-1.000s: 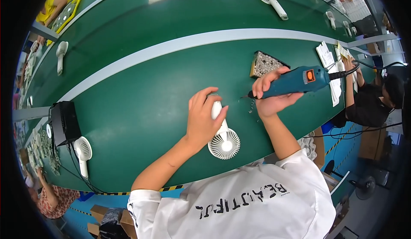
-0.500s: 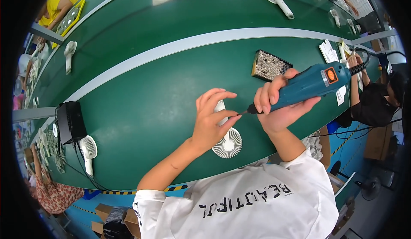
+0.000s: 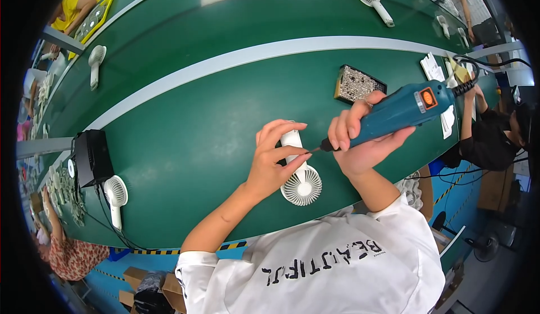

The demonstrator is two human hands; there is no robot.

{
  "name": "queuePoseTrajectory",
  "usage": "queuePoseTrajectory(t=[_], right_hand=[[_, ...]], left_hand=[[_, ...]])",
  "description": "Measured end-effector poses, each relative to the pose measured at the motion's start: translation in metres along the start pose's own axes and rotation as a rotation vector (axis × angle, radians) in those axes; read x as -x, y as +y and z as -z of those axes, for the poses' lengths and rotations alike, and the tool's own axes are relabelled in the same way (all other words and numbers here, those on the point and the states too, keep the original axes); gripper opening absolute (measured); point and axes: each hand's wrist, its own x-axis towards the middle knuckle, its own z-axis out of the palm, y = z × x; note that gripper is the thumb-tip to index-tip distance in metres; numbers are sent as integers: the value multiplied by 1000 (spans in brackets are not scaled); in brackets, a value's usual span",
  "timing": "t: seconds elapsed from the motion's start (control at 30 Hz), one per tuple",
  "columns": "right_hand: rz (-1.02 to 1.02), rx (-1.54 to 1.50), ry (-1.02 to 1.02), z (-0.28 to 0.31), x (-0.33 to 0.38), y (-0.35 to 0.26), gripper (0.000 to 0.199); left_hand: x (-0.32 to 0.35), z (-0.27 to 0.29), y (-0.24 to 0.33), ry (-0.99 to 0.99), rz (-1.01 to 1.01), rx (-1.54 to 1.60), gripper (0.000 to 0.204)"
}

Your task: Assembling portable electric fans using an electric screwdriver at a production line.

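My right hand (image 3: 363,137) is wrapped round a teal electric screwdriver (image 3: 399,113), held slanting with its dark bit pointing left. At the bit's tip, the thumb and index finger of my left hand (image 3: 274,157) pinch together; whatever they hold is too small to make out. Below this pinch, a white handheld fan (image 3: 302,187) lies on the green bench, its round grille toward me and its handle partly hidden behind my left fingers. The other left fingers reach over the handle; whether they touch it I cannot tell.
A black tray of small metallic pieces (image 3: 357,84) sits beyond my right hand. A black box (image 3: 93,157) with cables and another white fan (image 3: 116,194) stand at left. More fans lie on the far belt (image 3: 236,18). A co-worker (image 3: 489,128) is at right, near white papers (image 3: 433,69).
My right hand and the screwdriver have shifted slightly left and down, and the left pinch has moved slightly left. More of the fan's handle shows. Fans on the far belt have moved right.
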Motion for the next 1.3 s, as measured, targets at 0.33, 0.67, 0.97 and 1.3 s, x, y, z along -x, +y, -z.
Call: queuePoseTrajectory(t=[0.33,0.67,0.97,1.3], right_hand=[[-32,-24,-67,-2,-2,10,83],[-185,369,-172,-23,-12,53,90],[-250,328,-211,-4,-3,68,91],[164,-47,227,9,-39,-16,64]], left_hand=[[-1,6,-3,2,-6,-49,16],[10,1,-13,173,149,-167,24],[10,1,-21,109,168,-216,34],[-28,-16,31,-378,544,-546,75]])
